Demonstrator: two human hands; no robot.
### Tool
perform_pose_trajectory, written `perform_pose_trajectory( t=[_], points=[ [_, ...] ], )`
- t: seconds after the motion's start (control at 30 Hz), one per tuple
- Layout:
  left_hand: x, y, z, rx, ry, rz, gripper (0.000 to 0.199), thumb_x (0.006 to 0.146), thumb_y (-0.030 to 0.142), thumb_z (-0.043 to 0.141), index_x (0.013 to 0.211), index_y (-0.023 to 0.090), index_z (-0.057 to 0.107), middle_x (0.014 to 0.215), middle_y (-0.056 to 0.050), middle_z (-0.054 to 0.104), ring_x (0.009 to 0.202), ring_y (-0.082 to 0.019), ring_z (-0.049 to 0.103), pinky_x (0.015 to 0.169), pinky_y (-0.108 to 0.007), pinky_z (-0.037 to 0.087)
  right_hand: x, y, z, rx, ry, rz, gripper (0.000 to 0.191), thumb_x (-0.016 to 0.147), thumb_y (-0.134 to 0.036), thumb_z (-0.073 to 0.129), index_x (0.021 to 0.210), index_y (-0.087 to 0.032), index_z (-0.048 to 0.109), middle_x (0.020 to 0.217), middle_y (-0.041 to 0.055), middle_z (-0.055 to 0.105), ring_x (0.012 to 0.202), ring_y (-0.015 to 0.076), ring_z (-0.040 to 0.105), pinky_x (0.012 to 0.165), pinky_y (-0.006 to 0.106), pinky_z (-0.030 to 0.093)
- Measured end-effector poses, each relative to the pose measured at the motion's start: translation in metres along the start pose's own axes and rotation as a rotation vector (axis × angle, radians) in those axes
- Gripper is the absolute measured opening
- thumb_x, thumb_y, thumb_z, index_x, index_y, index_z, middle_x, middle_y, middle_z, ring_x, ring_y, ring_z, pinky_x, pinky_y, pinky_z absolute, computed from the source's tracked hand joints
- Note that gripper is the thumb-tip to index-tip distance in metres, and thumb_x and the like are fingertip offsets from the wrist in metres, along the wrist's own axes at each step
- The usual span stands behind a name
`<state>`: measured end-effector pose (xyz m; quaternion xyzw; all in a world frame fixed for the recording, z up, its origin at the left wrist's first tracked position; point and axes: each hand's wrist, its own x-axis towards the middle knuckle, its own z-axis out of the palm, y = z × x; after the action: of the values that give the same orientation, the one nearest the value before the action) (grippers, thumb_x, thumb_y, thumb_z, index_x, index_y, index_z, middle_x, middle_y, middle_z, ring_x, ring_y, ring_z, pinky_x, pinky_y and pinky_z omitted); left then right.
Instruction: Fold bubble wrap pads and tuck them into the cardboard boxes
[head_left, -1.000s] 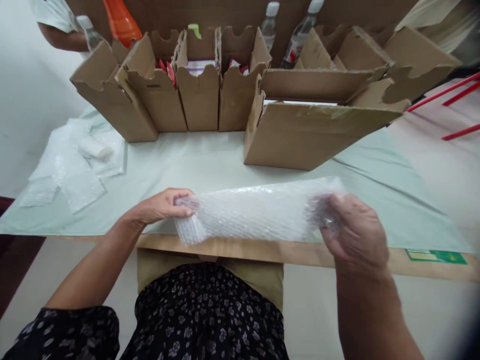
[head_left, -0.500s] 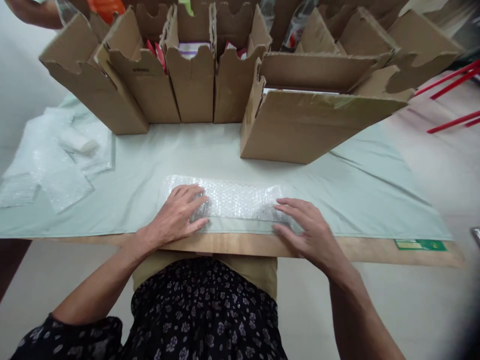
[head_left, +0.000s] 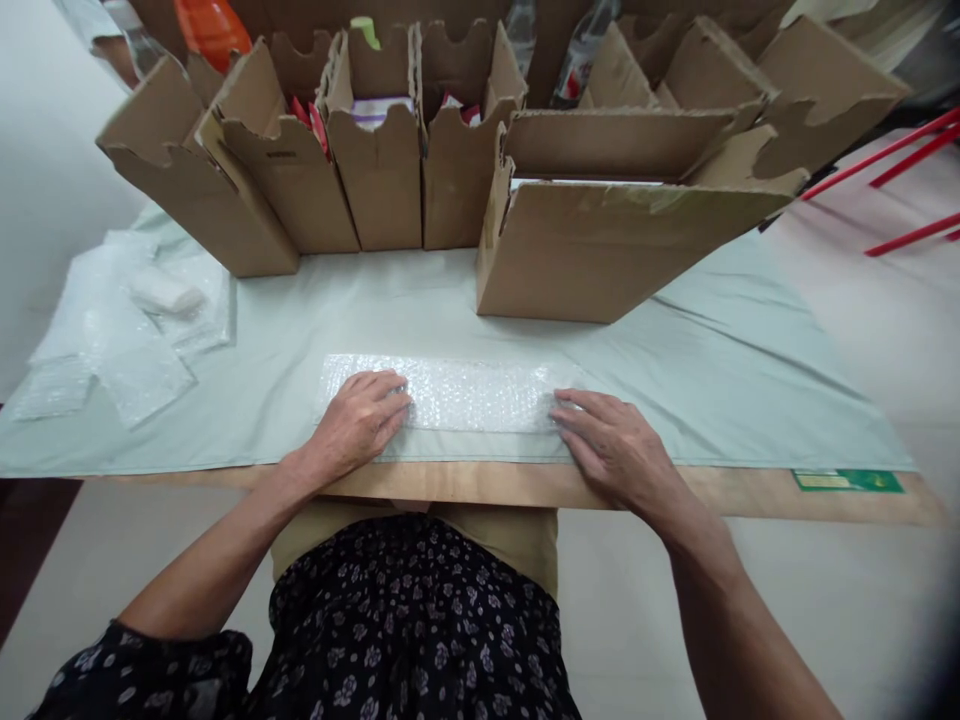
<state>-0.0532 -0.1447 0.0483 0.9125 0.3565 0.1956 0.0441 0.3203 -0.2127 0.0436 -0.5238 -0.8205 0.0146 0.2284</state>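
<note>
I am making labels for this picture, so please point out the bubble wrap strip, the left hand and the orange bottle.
Bubble wrap strip (head_left: 480, 397): head view, middle.
Left hand (head_left: 358, 418): head view, back.
Orange bottle (head_left: 213, 32): head view, side.

- Plain white wall (head_left: 45, 130) at the left
- Wooden worktop (head_left: 465, 483) under a pale green cloth (head_left: 750, 330), its front edge bare
- Pale, smooth floor (head_left: 757, 610), softly lit
- Slim red bars (head_left: 911, 236) above the floor at the right
</note>
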Motion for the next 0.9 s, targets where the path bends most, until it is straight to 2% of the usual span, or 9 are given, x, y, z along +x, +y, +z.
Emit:
perform_pose_trajectory(
  t=[0.2,0.33,0.37,0.43,0.53,0.63,0.7,0.8,0.9],
  points=[
    [0.002,0.006,-0.003,-0.061,0.012,-0.061,0.021,0.100,0.033,0.062,0.108,0.019,0.075,0.124,-0.014,0.076,0.120,-0.031,0.070,0.104,-0.054,0.056,0.003,0.006,-0.007,0.099,0.136,0.191,0.019,0.100,-0.028,0.059,0.097,-0.025,0.078,0.126,0.0081,0.076,0.110,0.0272,0.074,0.098,0.051,0.061],
    [0.007,0.020,-0.009,-0.040,-0.016,-0.099,0.045,0.088,0.050,0.076,0.121,0.019,0.071,0.132,-0.017,0.072,0.124,-0.035,0.067,0.112,-0.060,0.049,0.015,-0.008,-0.021,0.108,0.273,0.242,0.015,0.097,-0.030,0.063,0.091,-0.025,0.076,0.136,0.0088,0.071,0.120,0.0309,0.069,0.105,0.058,0.056],
    [0.009,0.022,-0.008,-0.021,-0.014,-0.116,0.048,0.087,0.049,0.077,0.123,0.019,0.070,0.135,-0.018,0.071,0.125,-0.036,0.066,0.114,-0.061,0.047,0.018,-0.013,-0.025,0.125,0.310,0.240,0.014,0.097,-0.030,0.064,0.090,-0.025,0.075,0.138,0.0083,0.070,0.124,0.0316,0.068,0.107,0.059,0.054],
    [0.013,0.023,-0.007,0.008,0.001,-0.160,0.037,0.089,0.036,0.073,0.123,0.019,0.071,0.135,-0.016,0.072,0.126,-0.034,0.066,0.118,-0.061,0.044,0.022,-0.022,-0.033,0.199,0.388,0.236,0.010,0.096,-0.028,0.066,0.090,-0.025,0.074,0.136,0.0075,0.072,0.127,0.0311,0.067,0.109,0.058,0.053],
    [0.014,0.013,-0.010,0.009,0.029,-0.234,0.027,0.089,0.014,0.060,0.110,0.022,0.075,0.117,-0.010,0.079,0.114,-0.029,0.072,0.118,-0.058,0.045,0.026,-0.033,-0.047,0.382,0.600,0.280,0.004,0.094,-0.025,0.071,0.092,-0.024,0.074,0.112,0.0067,0.079,0.108,0.0263,0.075,0.100,0.051,0.057],
    [0.007,0.000,-0.029,-0.061,0.084,-0.330,0.022,0.089,0.018,0.057,0.097,0.022,0.077,0.102,-0.007,0.082,0.101,-0.028,0.075,0.116,-0.058,0.046,0.027,-0.032,-0.061,0.487,0.888,0.367,0.008,0.086,-0.024,0.081,0.087,-0.021,0.074,0.080,0.0024,0.077,0.074,0.0202,0.074,0.074,0.039,0.059],
    [-0.001,-0.005,-0.053,-0.195,0.090,-0.429,0.021,0.092,0.031,0.059,0.094,0.023,0.078,0.098,-0.006,0.082,0.095,-0.027,0.075,0.107,-0.051,0.054,0.027,-0.027,-0.068,0.512,0.972,0.407,0.014,0.080,-0.027,0.085,0.082,-0.021,0.072,0.069,0.0000,0.072,0.061,0.0188,0.070,0.059,0.035,0.054],
    [-0.009,-0.007,-0.090,-0.457,0.025,-0.560,0.026,0.091,0.047,0.065,0.087,0.026,0.079,0.090,-0.004,0.080,0.085,-0.025,0.074,0.085,-0.040,0.061,0.030,-0.018,-0.073,0.597,0.988,0.430,0.016,0.074,-0.028,0.084,0.073,-0.022,0.069,0.059,-0.0022,0.066,0.050,0.0174,0.062,0.049,0.033,0.046],
    [-0.009,-0.015,-0.106,-0.602,0.004,-0.647,0.025,0.084,0.050,0.069,0.080,0.027,0.078,0.083,-0.004,0.078,0.083,-0.025,0.073,0.081,-0.039,0.061,0.042,-0.008,-0.065,0.652,0.888,0.474,0.013,0.074,-0.023,0.082,0.069,-0.021,0.070,0.060,-0.0005,0.066,0.051,0.0145,0.058,0.052,0.031,0.046]
  ],
)
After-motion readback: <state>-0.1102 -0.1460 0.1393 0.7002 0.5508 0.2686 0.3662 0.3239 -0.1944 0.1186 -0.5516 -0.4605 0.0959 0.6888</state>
